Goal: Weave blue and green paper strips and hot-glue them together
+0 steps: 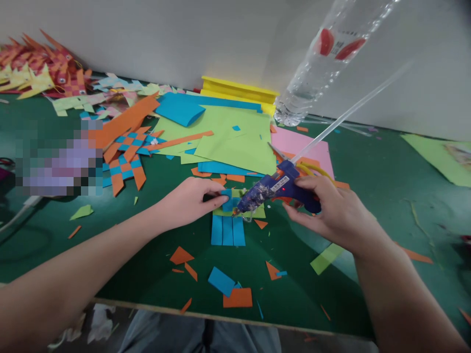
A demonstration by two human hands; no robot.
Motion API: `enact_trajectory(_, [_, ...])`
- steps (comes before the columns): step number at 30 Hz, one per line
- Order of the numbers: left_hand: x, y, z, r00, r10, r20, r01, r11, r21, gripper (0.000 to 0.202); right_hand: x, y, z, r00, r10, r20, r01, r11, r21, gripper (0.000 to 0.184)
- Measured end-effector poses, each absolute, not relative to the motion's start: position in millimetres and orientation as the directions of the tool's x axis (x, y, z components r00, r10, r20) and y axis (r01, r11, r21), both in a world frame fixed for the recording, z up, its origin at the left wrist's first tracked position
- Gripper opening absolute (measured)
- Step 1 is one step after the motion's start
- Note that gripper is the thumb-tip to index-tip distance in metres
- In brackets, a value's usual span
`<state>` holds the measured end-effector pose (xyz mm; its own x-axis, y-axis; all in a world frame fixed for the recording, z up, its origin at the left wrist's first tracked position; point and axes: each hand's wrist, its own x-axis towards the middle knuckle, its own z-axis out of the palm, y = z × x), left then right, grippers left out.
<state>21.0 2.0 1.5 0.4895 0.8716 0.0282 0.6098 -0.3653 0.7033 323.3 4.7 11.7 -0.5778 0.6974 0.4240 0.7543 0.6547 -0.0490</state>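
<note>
My right hand (331, 208) is wrapped round a blue hot glue gun (274, 189) with a clear glue stick (353, 110) sticking out of its back. The gun's nozzle points down-left at a small paper piece of blue strips (228, 229) and a green strip (257, 212) on the green table (382, 171). My left hand (193, 198) pinches the top of the blue strips right beside the nozzle and holds the piece down.
Sheets of green (235, 139), blue (178, 109), pink (298, 142) and yellow (237, 90) paper lie behind the work. A woven orange-and-blue piece (127, 157) and paper fish (40, 68) sit at the left. A clear plastic bottle (324, 59) leans at the back. Orange and blue scraps (237, 296) litter the near edge.
</note>
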Motion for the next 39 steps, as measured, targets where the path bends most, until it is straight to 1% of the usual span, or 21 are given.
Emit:
enact_trajectory(2, [20.8,1.9,1.6,0.491,0.871,0.027,0.61,-0.365,0.703,0.031,323.1,4.7,10.7,-0.568,0.706,0.423,0.756,0.65,-0.07,0.026])
enact_trajectory(6, [21.1,2.3,1.1,0.488,0.873,0.018,0.612,-0.356,0.706,0.031,322.4,3.9,9.5,-0.524,0.763,0.378,0.783,0.606,-0.138,0.025])
enact_trajectory(10, [21.6,2.9,0.1,0.49,0.872,0.017,0.617,-0.36,0.7,0.032,322.4,4.3,8.8,-0.541,0.753,0.374,0.765,0.626,-0.154,0.024])
enact_trajectory(17, [21.2,2.2,2.6,0.482,0.876,-0.014,0.623,-0.332,0.708,0.033,321.9,4.6,8.7,-0.613,0.683,0.397,0.715,0.694,-0.09,0.023])
enact_trajectory(24, [20.9,3.1,2.2,0.473,0.88,-0.027,0.631,-0.318,0.707,0.032,321.6,4.5,10.6,-0.639,0.651,0.411,0.702,0.711,-0.034,0.022])
enact_trajectory(29, [21.7,2.5,4.5,0.472,0.881,-0.038,0.634,-0.31,0.708,0.032,322.0,5.9,9.4,-0.66,0.597,0.456,0.678,0.735,0.019,0.019])
enact_trajectory(39, [21.0,3.1,2.9,0.481,0.876,-0.033,0.632,-0.32,0.706,0.032,320.8,5.8,12.0,-0.687,0.557,0.467,0.657,0.751,0.072,0.018])
